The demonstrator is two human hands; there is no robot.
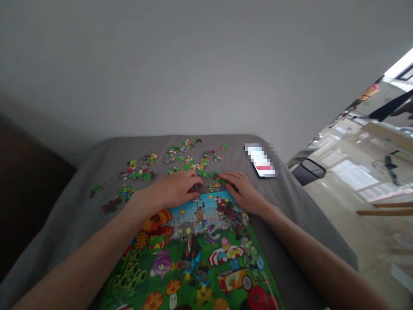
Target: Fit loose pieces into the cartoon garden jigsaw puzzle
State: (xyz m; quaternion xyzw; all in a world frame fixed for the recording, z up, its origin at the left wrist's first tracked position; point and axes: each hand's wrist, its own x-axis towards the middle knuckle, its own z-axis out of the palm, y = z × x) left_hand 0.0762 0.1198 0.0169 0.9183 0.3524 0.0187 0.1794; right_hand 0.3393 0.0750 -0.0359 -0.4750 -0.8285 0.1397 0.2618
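A jigsaw picture (190, 254) of cartoon zombies, plants and mushrooms lies on the grey cloth, its blue top edge toward the wall. At that edge, my left hand (177, 188) has its fingers curled around a small dark reddish puzzle piece (192, 189), partly hidden by the fingers. My right hand (243, 193) rests at the top right corner, fingers stretched over loose pieces. Between the two hands lie several small puzzle pieces (215, 187). The tips of my right fingers touch the pieces nearest them.
More loose pieces (187, 163) are scattered beyond my hands, and others (111, 205) lie to the left. A lit phone (261, 161) lies at the back right of the grey cloth (74, 215). A wall (200, 77) rises behind; a tiled floor (342, 185) shows at right.
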